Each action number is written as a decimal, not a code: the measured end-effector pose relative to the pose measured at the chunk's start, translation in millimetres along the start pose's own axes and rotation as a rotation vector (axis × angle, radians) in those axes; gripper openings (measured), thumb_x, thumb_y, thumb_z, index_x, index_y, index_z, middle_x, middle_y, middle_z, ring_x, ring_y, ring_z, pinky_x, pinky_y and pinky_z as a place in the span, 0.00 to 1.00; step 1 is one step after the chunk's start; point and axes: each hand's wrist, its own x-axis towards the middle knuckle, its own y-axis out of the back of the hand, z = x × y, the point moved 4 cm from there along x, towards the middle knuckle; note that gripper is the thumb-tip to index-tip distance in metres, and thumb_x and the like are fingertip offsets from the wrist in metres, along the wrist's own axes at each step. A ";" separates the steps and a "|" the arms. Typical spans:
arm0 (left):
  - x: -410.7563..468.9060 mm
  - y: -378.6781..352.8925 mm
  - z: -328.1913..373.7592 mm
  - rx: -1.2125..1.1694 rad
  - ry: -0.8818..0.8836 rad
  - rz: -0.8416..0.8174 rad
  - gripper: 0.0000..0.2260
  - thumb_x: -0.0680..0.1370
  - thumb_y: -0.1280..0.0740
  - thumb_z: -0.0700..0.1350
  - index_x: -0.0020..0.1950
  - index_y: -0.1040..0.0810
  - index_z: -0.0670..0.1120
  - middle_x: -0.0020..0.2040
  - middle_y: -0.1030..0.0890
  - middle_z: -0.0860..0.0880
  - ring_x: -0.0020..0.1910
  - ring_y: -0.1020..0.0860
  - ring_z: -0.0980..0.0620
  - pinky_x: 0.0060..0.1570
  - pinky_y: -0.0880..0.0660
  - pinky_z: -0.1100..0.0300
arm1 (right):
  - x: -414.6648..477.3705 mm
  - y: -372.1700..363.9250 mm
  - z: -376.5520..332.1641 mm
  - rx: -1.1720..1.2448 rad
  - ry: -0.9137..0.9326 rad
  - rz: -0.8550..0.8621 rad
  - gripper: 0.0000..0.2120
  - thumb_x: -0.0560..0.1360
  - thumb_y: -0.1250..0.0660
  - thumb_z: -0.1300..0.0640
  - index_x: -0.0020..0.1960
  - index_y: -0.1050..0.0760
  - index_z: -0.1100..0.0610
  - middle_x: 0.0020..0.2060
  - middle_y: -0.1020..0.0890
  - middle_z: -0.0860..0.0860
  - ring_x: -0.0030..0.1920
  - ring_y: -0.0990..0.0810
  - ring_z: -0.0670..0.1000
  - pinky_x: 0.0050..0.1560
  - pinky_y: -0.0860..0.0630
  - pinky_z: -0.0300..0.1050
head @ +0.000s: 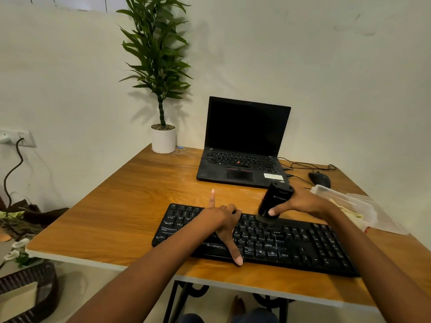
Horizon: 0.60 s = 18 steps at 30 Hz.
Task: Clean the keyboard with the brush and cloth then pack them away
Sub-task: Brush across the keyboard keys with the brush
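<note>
Your right hand (300, 201) grips the black brush (276, 200); fingers wrap round its body from behind, thumb across the front near the lower end. The brush is tilted, top leaning away from you toward the laptop (242, 141); the bristle end is down on the back rows of the keyboard (291, 243), roughly mid-length.

Your left hand (224, 221) rests on the left half of the keyboard and holds nothing; thumb stretched straight toward you, tip at the front edge just by the brand lettering; forefinger straight out past the back edge, over the desk (112, 206); the other fingers bent, knuckles on the keys. The hands are near each other, not touching.

The keyboard lies flat near the front edge of the desk, set at a slight angle to it.

The cloth (352, 214) is pale yellow and looks to sit inside the clear plastic box (338, 194) on the right of the desk, just beyond the keyboard's right end; your right forearm partly hides it, so you can't tell how it's folded.

The laptop stands open behind the keyboard, screen dark; a black mouse (319, 179) sits to its right, near the box; thin cables (303, 163) run along the desk behind the mouse. A white pot (163, 138) with a tall green plant stands at the back left corner of the desk. A wall socket (14, 136) at far left has a black cord plugged in, hanging down.
</note>
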 end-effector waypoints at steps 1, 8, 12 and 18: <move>-0.5 -0.6 -0.2 -0.009 -0.002 -0.002 0.56 0.65 0.31 0.69 0.77 0.62 0.44 0.77 0.54 0.45 0.76 0.54 0.43 0.61 0.75 0.33 | 1.0 -8.8 1.2 0.016 0.013 0.006 0.19 0.65 0.25 0.63 0.54 0.25 0.55 0.50 0.18 0.52 0.52 0.21 0.49 0.56 0.25 0.43; -0.6 -2.0 -0.5 -0.004 -0.028 0.019 0.56 0.66 0.32 0.69 0.77 0.63 0.44 0.77 0.55 0.45 0.76 0.55 0.44 0.61 0.74 0.31 | -12.1 8.6 17.4 -0.162 -0.066 -0.129 0.21 0.60 0.22 0.55 0.50 0.24 0.55 0.44 0.17 0.49 0.49 0.20 0.47 0.54 0.26 0.41; -12.5 -11.2 -17.9 -0.105 -0.072 0.194 0.55 0.66 0.33 0.70 0.77 0.63 0.45 0.78 0.60 0.47 0.76 0.60 0.47 0.55 0.79 0.38 | -2.7 12.7 -1.0 -0.232 -0.052 -0.180 0.27 0.55 0.23 0.50 0.51 0.23 0.59 0.47 0.17 0.54 0.51 0.20 0.52 0.58 0.26 0.52; -70.9 -81.4 -130.8 -0.781 0.379 0.835 0.20 0.79 0.45 0.61 0.64 0.26 0.52 0.65 0.25 0.49 0.65 0.29 0.49 0.71 0.48 0.44 | 5.6 -14.7 2.1 -0.115 -0.011 -0.069 0.17 0.63 0.23 0.61 0.49 0.22 0.57 0.43 0.17 0.50 0.47 0.19 0.47 0.50 0.25 0.39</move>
